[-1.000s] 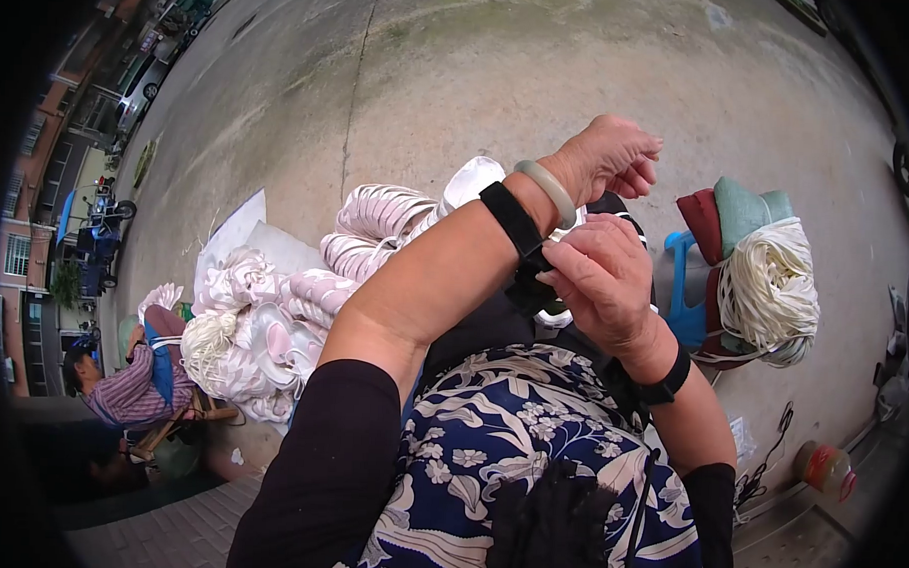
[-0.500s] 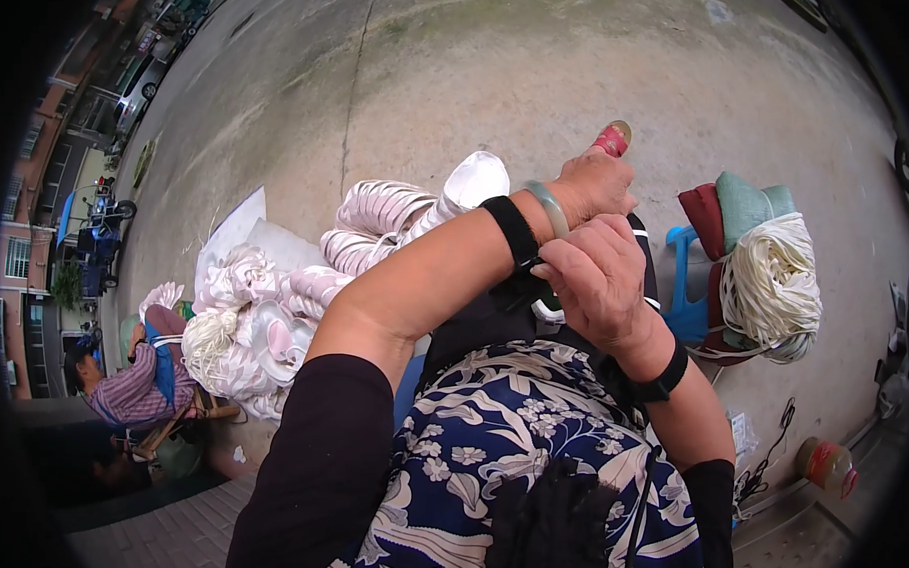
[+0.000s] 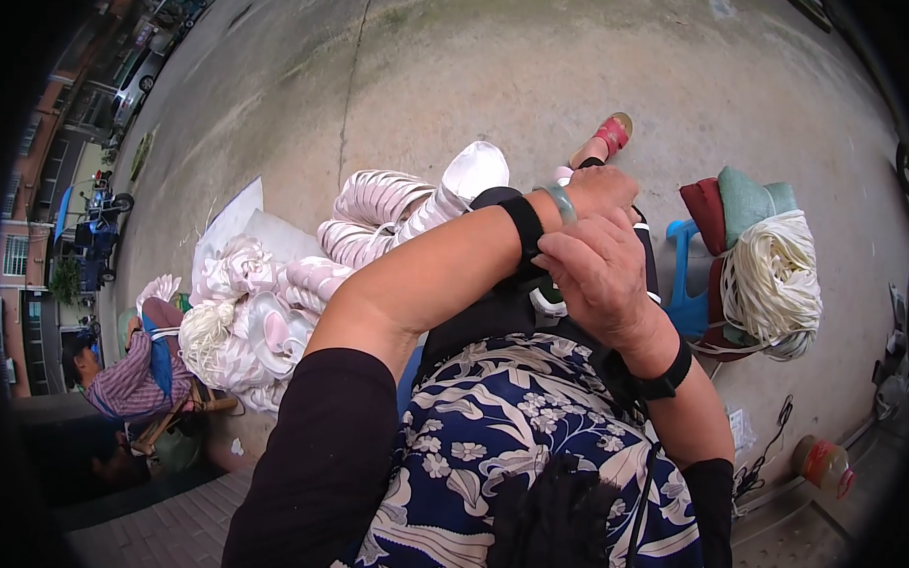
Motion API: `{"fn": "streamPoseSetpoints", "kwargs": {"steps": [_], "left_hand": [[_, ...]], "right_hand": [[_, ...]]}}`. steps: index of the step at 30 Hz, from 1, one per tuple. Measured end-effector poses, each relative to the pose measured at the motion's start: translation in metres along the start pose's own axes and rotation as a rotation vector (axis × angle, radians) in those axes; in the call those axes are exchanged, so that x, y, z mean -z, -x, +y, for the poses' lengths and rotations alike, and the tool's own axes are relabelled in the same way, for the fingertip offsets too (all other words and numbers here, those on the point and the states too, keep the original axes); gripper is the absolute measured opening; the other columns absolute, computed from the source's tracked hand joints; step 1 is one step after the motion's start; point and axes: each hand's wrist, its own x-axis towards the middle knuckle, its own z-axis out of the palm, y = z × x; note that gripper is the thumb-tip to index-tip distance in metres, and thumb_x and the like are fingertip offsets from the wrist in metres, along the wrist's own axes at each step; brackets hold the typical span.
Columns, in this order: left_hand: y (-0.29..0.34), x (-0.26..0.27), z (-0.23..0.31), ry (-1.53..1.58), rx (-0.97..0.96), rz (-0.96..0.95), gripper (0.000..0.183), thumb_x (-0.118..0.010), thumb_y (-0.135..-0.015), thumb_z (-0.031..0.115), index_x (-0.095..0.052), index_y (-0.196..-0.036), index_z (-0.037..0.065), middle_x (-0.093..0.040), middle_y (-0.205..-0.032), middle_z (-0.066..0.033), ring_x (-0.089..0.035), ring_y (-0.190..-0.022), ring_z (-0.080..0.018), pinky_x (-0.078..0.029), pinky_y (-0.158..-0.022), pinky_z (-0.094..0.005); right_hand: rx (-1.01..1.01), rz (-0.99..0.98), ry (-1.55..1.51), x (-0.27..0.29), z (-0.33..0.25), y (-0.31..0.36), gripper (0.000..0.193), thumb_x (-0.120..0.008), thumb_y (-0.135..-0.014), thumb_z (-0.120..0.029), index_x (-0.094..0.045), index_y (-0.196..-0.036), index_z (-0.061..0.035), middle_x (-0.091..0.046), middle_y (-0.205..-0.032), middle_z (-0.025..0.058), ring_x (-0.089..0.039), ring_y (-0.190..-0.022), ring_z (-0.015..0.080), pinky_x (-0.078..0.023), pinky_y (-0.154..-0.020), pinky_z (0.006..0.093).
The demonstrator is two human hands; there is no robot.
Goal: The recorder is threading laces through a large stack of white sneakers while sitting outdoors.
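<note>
My left hand [image 3: 600, 195] is held in front of my lap with its back showing and its fingers bent down; the fingertips are hidden. A pale green bangle [image 3: 555, 203] and a black strap [image 3: 525, 228] circle that wrist. Close against it, my right hand [image 3: 603, 269] is closed, its fingers curled and pressed together near the left palm. Whatever lies between the two hands is hidden or too small to name. Another black strap [image 3: 667, 376] is around my right wrist. Beneath the hands, part of a white object [image 3: 548, 303] shows on my dark lap.
White and pink fabric rolls [image 3: 377, 216] and bundles [image 3: 258, 327] lie at left. At right a blue stool [image 3: 687, 282] stands by cream cord [image 3: 775, 275] and green cloth [image 3: 753, 206]. A seated person [image 3: 136, 378] is far left; a plastic jar [image 3: 824, 465] sits lower right.
My left hand has dropped slightly and moved closer to the right hand, whose knuckles have shifted a little left. More of my foot in the red sandal shows beyond them.
</note>
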Motion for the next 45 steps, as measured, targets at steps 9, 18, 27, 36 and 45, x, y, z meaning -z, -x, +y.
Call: {"fn": "streamPoseSetpoints", "kwargs": {"steps": [9,18,27,36,45], "left_hand": [[-0.005,0.006,-0.002,0.041,-0.078,-0.038,0.028,-0.058,-0.079,0.027,-0.06,-0.079,-0.001,-0.042,-0.111,-0.0248,-0.055,-0.078,-0.0368,-0.045,-0.071,-0.0413],[-0.003,0.004,0.001,-0.01,-0.15,0.016,0.029,-0.053,-0.081,0.029,-0.061,-0.072,0.002,-0.052,-0.092,-0.0205,-0.057,-0.079,-0.0301,-0.04,-0.073,-0.0388],[-0.014,-0.012,-0.022,0.303,-0.496,0.039,0.022,-0.059,-0.08,0.021,-0.06,-0.089,0.001,-0.054,-0.089,-0.0129,-0.054,-0.079,-0.0238,-0.045,-0.068,-0.0321],[-0.016,-0.006,-0.019,1.046,-0.371,0.082,0.024,-0.054,-0.083,0.024,-0.058,-0.084,0.0,-0.058,-0.076,-0.0091,-0.057,-0.074,-0.0195,-0.046,-0.07,-0.0289],[0.002,0.026,0.009,1.296,0.011,-0.095,0.024,-0.054,-0.086,0.024,-0.056,-0.08,0.0,-0.059,-0.072,-0.0085,-0.059,-0.065,-0.0163,-0.049,-0.06,-0.0289]], "right_hand": [[0.071,-0.004,0.03,0.004,0.006,-0.001,0.031,-0.069,-0.056,-0.004,-0.06,-0.084,-0.0106,-0.055,-0.07,-0.0002,-0.051,-0.06,0.0172,-0.033,-0.058,0.0312],[0.085,0.028,0.032,0.005,0.01,-0.004,0.031,-0.07,-0.056,-0.006,-0.058,-0.084,-0.01,-0.055,-0.071,0.0015,-0.052,-0.062,0.0196,-0.034,-0.061,0.0325],[-0.15,0.002,0.009,0.013,0.003,-0.024,0.051,-0.076,-0.05,-0.011,-0.05,-0.093,-0.0078,-0.051,-0.081,0.0073,-0.05,-0.078,0.0276,-0.036,-0.074,0.0376],[-0.111,0.054,-0.038,0.012,0.006,-0.029,0.047,-0.075,-0.053,-0.01,-0.053,-0.094,-0.0065,-0.051,-0.08,0.0071,-0.05,-0.077,0.0263,-0.037,-0.073,0.0358],[0.041,0.014,-0.019,0.007,0.012,-0.023,0.022,-0.065,-0.058,-0.008,-0.06,-0.079,-0.0122,-0.052,-0.073,0.0008,-0.05,-0.071,0.0203,-0.034,-0.068,0.034]]}}
